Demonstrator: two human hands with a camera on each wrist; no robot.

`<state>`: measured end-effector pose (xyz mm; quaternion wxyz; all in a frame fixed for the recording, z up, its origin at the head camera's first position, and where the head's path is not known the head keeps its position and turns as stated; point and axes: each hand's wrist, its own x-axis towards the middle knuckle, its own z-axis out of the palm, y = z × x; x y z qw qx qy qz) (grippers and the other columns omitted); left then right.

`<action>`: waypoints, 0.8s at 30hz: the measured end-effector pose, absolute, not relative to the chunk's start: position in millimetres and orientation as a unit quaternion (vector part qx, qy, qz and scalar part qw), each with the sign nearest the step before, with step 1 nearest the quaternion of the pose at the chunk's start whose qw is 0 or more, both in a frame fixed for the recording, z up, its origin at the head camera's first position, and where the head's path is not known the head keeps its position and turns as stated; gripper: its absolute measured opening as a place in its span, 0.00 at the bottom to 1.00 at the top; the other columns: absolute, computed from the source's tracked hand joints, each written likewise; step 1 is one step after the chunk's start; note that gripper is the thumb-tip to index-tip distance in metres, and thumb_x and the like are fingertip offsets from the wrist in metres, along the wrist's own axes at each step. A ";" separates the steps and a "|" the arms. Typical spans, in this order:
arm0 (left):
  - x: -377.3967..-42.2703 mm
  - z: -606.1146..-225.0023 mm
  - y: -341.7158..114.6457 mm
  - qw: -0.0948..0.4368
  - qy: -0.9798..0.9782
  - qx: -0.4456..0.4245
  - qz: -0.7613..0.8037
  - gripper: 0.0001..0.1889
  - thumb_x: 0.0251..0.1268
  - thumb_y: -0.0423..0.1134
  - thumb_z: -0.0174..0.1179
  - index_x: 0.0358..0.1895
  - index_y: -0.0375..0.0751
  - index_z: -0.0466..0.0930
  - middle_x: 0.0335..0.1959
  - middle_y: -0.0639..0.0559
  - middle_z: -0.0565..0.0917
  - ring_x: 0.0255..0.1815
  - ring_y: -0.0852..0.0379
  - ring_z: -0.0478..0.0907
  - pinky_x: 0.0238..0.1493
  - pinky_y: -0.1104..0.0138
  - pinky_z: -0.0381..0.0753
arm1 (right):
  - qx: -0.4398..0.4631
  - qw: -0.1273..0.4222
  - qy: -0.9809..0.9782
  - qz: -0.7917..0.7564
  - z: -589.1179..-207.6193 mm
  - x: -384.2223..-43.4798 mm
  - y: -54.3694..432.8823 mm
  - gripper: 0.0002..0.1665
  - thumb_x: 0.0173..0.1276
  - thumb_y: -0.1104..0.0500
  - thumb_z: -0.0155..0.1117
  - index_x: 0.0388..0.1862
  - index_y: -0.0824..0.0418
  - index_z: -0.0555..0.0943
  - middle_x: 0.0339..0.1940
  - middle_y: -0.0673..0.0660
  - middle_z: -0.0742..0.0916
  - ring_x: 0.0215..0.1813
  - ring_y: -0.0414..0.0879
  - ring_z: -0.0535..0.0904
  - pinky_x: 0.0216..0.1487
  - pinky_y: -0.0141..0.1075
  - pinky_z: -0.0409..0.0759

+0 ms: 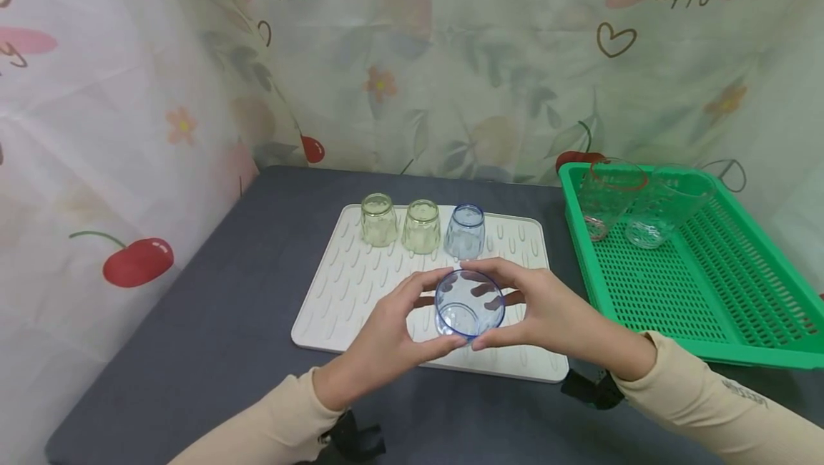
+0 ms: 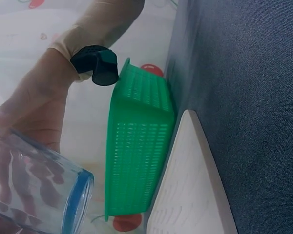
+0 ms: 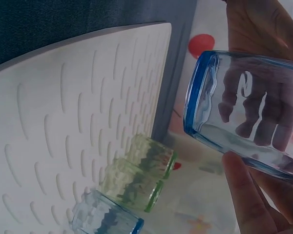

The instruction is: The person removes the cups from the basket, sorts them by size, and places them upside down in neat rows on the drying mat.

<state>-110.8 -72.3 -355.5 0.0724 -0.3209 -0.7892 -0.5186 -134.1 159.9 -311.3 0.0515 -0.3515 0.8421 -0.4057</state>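
Both hands hold one clear, blue-tinted drinking glass [image 1: 470, 304] above the front part of a white ribbed drying mat [image 1: 341, 307]. Its mouth faces up, and its thick blue base, plain in the right wrist view, points down toward the mat, apart from it. My left hand [image 1: 395, 322] curls around the left side and my right hand [image 1: 547, 304] around the right, thumbs nearly meeting at the front. Toward the mat's back edge, two greenish glasses [image 1: 379, 220] [image 1: 421, 227] and a blue glass [image 1: 465, 232] stand upside down in a row.
A green perforated basket [image 1: 708, 293] lies to the right of the mat. Inside it, near the back left, are a clear glass with a red rim [image 1: 605, 197] and another clear glass [image 1: 663, 207]. A printed curtain [image 1: 438, 57] hangs behind the dark table [image 1: 212, 322].
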 end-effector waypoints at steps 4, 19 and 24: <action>-112.1 -356.9 -74.8 0.085 -0.788 -0.331 -0.512 0.39 0.51 0.39 0.74 0.68 0.45 0.66 0.60 0.48 0.76 0.61 0.55 0.75 0.57 0.64 0.79 | -0.345 0.059 0.846 -0.403 -310.2 -132.1 159.2 0.48 0.48 0.47 0.80 0.68 0.51 0.70 0.58 0.49 0.81 0.53 0.43 0.81 0.49 0.36 0.83; -115.7 -353.1 -78.5 0.178 -0.738 -0.390 -0.520 0.37 0.48 0.40 0.75 0.64 0.40 0.69 0.56 0.45 0.78 0.56 0.52 0.78 0.51 0.64 0.82 | -0.393 -0.038 0.812 -0.431 -315.2 -124.2 155.1 0.48 0.48 0.53 0.82 0.68 0.55 0.71 0.57 0.51 0.83 0.51 0.41 0.80 0.47 0.35 0.82; -116.6 -351.5 -78.7 0.205 -0.720 -0.402 -0.528 0.37 0.47 0.41 0.75 0.63 0.36 0.70 0.55 0.43 0.79 0.54 0.51 0.78 0.51 0.62 0.82 | -0.411 -0.071 0.790 -0.449 -315.3 -122.5 152.4 0.51 0.43 0.60 0.84 0.68 0.58 0.71 0.58 0.54 0.82 0.52 0.43 0.80 0.49 0.34 0.82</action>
